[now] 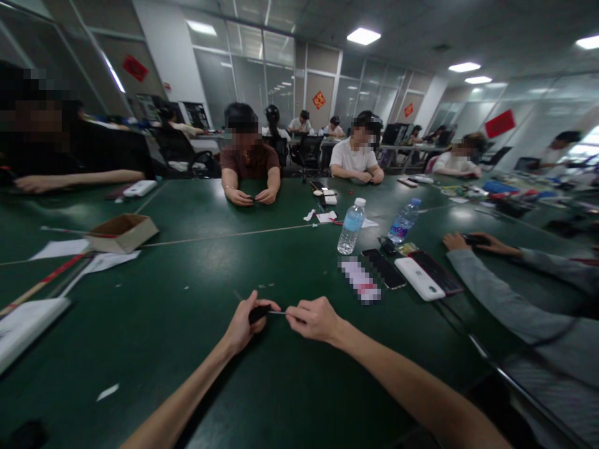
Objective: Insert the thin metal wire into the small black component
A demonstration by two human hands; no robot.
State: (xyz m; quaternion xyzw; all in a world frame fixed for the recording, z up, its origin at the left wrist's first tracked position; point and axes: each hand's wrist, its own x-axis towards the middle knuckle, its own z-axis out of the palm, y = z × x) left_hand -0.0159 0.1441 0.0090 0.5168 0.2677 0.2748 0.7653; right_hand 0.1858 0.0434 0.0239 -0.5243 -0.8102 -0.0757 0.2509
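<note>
Above the green table (187, 337), my left hand (242, 325) is closed around a small black object (259, 313), whose kind I cannot make out. A thin, pale metallic rod (277, 312) runs from the black object to my right hand (314, 319). The fingers of that hand are pinched on the rod's other end and hide its tip. Beyond the left thumb, a faint thin piece (238, 295) sticks out, too blurred to name.
Two water bottles (352, 227), a dark phone (384, 269) and a white device (419, 279) stand or lie to the front right. An open cardboard box (122, 234) sits at left. A co-worker's grey sleeve (491, 293) rests at right; other people sit across the table.
</note>
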